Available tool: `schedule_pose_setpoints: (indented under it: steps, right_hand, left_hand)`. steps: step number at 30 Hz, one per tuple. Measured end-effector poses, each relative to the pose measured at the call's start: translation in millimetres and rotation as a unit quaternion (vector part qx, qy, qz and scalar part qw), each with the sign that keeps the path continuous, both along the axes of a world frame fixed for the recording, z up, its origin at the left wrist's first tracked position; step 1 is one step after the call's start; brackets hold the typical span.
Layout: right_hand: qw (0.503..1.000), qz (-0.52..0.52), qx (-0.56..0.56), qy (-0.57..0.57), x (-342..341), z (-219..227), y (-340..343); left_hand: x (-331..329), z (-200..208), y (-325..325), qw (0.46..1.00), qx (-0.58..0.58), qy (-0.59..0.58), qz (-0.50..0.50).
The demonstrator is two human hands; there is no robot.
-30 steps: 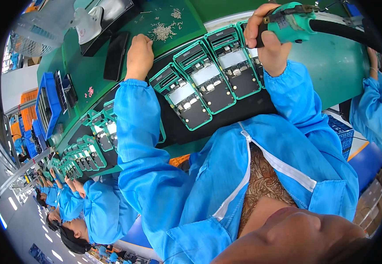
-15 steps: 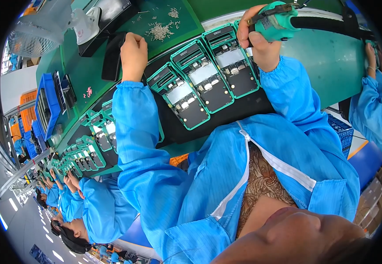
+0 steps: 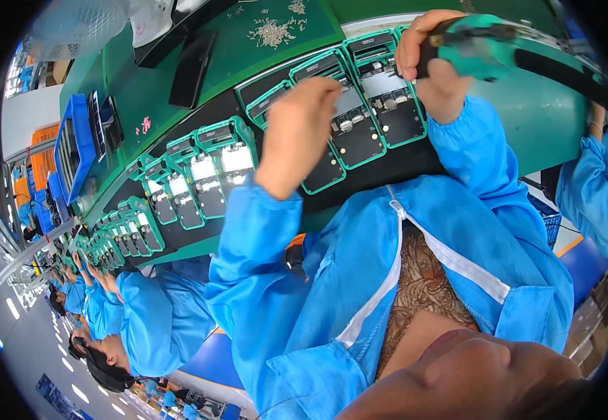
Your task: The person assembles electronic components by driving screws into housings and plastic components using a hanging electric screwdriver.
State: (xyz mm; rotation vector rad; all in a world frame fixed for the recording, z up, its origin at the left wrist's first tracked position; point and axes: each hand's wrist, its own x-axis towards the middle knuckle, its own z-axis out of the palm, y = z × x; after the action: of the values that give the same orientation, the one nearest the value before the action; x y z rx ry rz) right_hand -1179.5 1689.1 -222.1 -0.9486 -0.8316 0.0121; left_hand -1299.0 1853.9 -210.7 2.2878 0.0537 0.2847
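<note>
My right hand (image 3: pixel 433 73) is wrapped round a green and black electric screwdriver (image 3: pixel 482 49), held above the row of fixtures at the right. Its tip is hard to make out. Over the nearer fixtures hangs my left hand (image 3: pixel 300 126), somewhat blurred, with its fingers curled together; whatever they may hold is hidden. Beneath both hands lie green-framed fixtures with dark boards and white panels (image 3: pixel 395 115), side by side on a black conveyor belt (image 3: pixel 269 203). My left hand covers part of one of these.
Small loose screws (image 3: pixel 272 33) lie in a pile on the green table, near a black phone-like slab (image 3: pixel 192 68). Pink bits (image 3: pixel 144 126) and a blue bin (image 3: pixel 73 150) sit farther left. More fixtures (image 3: pixel 209 164) line the belt, with co-workers in blue (image 3: pixel 157 315) beside it.
My left hand has moved right from beside the black slab to over the fixtures. My right hand and the screwdriver have shifted slightly right. More fixtures show at the left of my arm.
</note>
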Motion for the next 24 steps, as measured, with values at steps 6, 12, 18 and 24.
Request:
schedule_pose_setpoints:
  steps: [6,12,18,24]
  right_hand:
    - [0.998,0.038,0.028,0.045,-38,31,8]
    - [0.997,0.034,0.010,0.064,-48,35,10]
    - [0.998,0.022,-0.007,0.064,-56,38,16]
    - [0.998,0.013,-0.023,0.054,-57,34,30]
  left_hand:
    - [-5,-23,-26,0.988,0.127,-0.081,-0.039]
    - [-12,-24,-29,0.983,0.144,-0.112,-0.024]
    - [-15,-29,-28,0.982,0.143,-0.121,-0.035]
    - [-12,-25,-26,0.958,0.266,-0.107,-0.007]
